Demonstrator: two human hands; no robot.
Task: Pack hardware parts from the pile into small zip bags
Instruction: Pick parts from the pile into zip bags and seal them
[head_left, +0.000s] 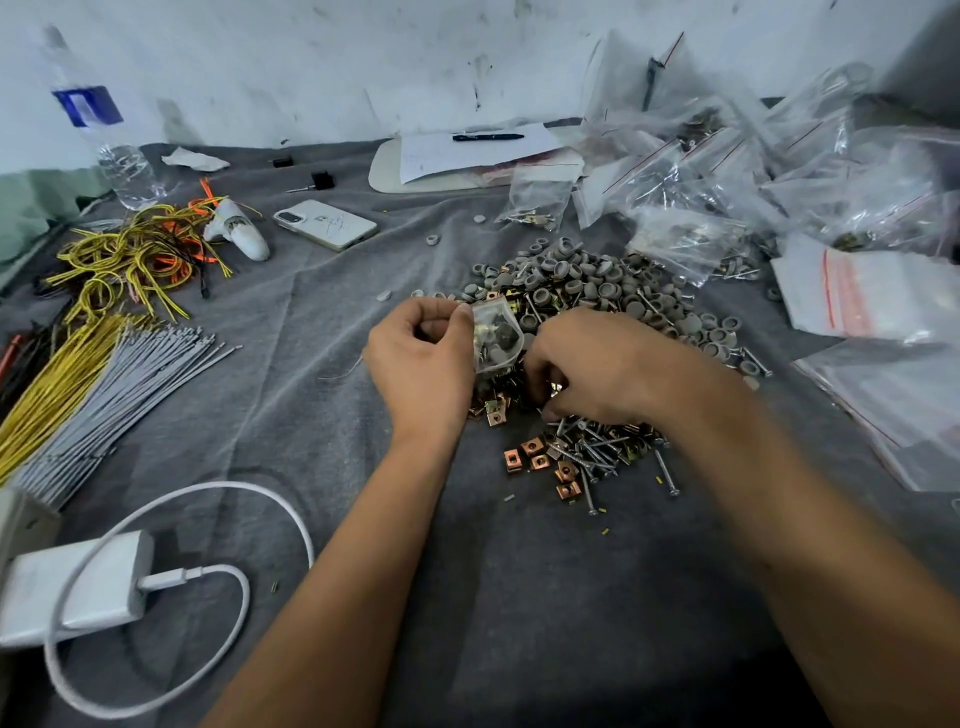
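Note:
A pile of hardware lies mid-table: grey round caps (582, 283), copper square clip nuts (540, 460) and long screws (597, 452). My left hand (421, 358) pinches the rim of a small clear zip bag (496, 338) that holds some parts and hangs over the pile's left edge. Just right of the bag, my right hand (597, 369) is down in the clip nuts with its fingers curled; what they hold is hidden.
Filled zip bags (727, 176) heap at the back right, with empty bags (862, 296) at the right edge. A phone (324, 223), yellow and orange wires (140, 249), grey cable ties (130, 379), a white charger with cable (72, 587), a water bottle (104, 140) and a clipboard with pen (467, 156) lie around.

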